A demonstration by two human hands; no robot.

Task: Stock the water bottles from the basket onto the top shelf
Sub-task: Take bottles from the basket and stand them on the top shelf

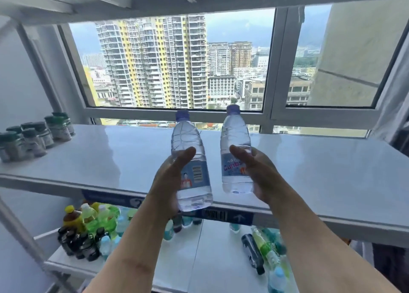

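Each hand grips a water bottle above the shelf [309, 166] — left hand [170, 182] round the left bottle [190, 159], right hand [259, 177] round the right bottle [235, 151]; fingers mostly hidden, seemingly curled behind.

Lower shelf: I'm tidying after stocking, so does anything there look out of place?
Yes. On the lower shelf, a dark bottle and a green bottle at the right lie on their sides, while the bottles at the left stand upright.

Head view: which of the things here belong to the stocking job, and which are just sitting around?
Job:
left hand, gripping the left water bottle
right hand, gripping the right water bottle
top shelf, where both go

Lying about:
green-capped jars at the shelf's left end
coloured drink bottles on the lower shelf
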